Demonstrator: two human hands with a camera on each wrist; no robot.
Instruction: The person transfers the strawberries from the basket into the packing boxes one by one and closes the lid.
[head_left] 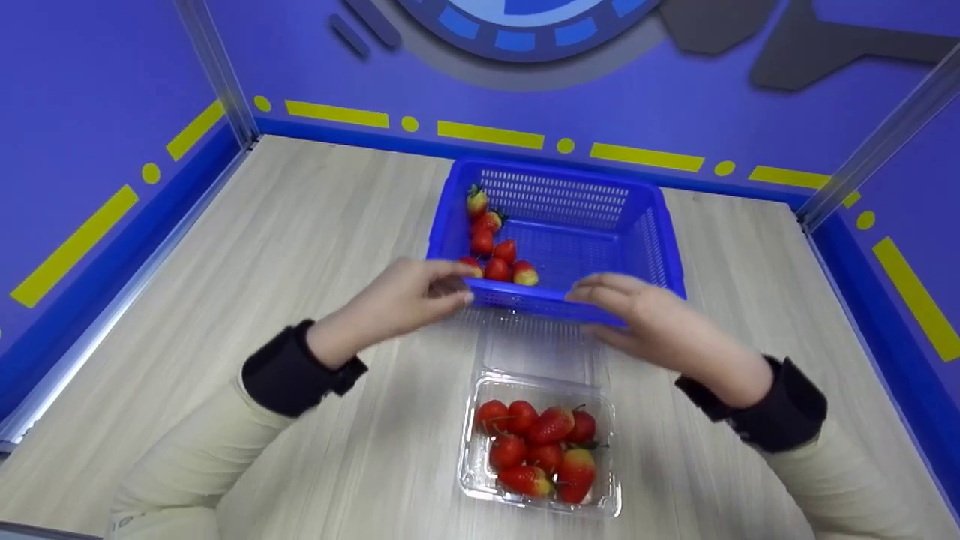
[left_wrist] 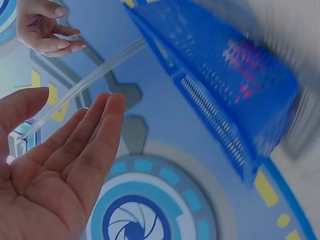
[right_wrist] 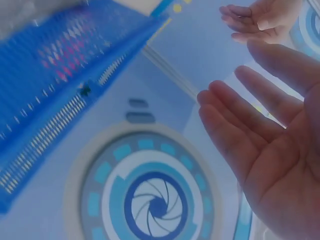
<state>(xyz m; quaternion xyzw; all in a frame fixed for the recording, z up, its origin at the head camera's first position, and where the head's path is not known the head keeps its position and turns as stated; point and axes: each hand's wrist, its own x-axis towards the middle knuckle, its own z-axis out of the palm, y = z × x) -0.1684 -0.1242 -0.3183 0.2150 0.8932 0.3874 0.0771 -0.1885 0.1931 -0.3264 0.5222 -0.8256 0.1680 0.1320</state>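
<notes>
- Head: left hand and right hand are at the blue basket's near rim, contact unclear; strawberries lie in its left part and in the clear container.
- Left wrist: left fingers and thumb apart.
- Right wrist: right fingers and thumb apart.

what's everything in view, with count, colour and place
basket: 1, blue, far middle
basket strawberries: 7 visible, mostly red, left side
box: 1, clear, near middle
box lid: 1, clear, open toward basket
box strawberries: about 8, mostly red, inside
table: 1, pale, underneath
walls: 3, blue, left, back and right
posts: 2, grey, back corners
sleeves: 2, cream, forearms
wristbands: 2, black, wrists
left hand: 1, bare, by basket's near left
right hand: 1, bare, by basket's near right
</notes>
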